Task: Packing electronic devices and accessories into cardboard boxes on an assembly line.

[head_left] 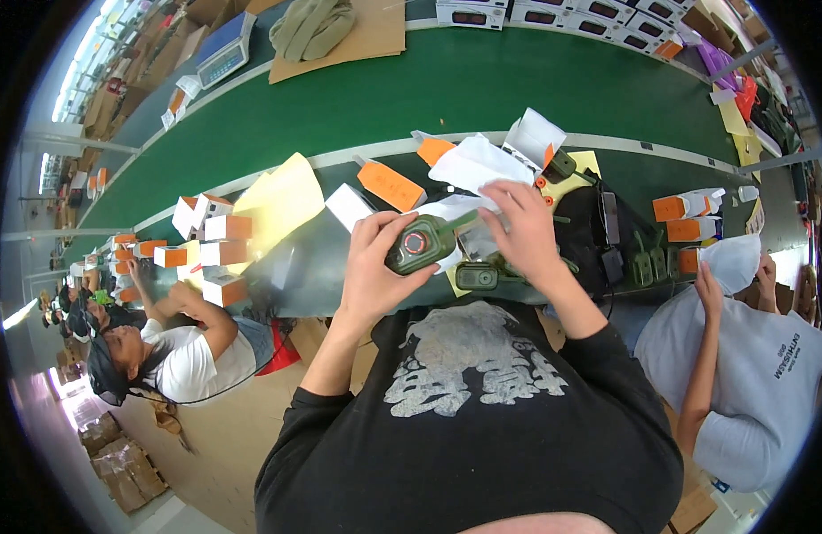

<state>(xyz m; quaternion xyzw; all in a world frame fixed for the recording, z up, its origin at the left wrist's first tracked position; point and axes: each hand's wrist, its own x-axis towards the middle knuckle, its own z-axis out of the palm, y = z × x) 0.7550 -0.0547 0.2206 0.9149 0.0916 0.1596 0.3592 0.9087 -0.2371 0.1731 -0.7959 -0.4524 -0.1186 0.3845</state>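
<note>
Handset (420, 243) — a small green radio-like unit with a round orange-ringed dial — sits in my left hand (373, 271), just over the near edge of the bench (304, 267) and close in front of my chest. My left fingers are curled round its lower body from the left side, thumb laid along the near face, so that hand is closed on it and carries its weight. Its long axis runs from lower left to upper right, with the stubby aerial end pointing up and right toward my other hand.

My right hand (524, 233) is just to the right of the handset's upper end, fingers bent and bunched down over white paper (475, 165) and clear wrapping that lie against that end. I cannot tell whether those fingers pinch the wrapping or only rest on it — the tips are hidden behind the knuckles. So the left hand is the one on the handset itself; the right is beside it, touching or nearly touching the aerial tip.

A second green unit (476, 277) lies flat on the bench right below the right wrist, its long side across me. Orange-and-white boxes (390, 185) stand beyond, toward the belt (482, 89).
</note>
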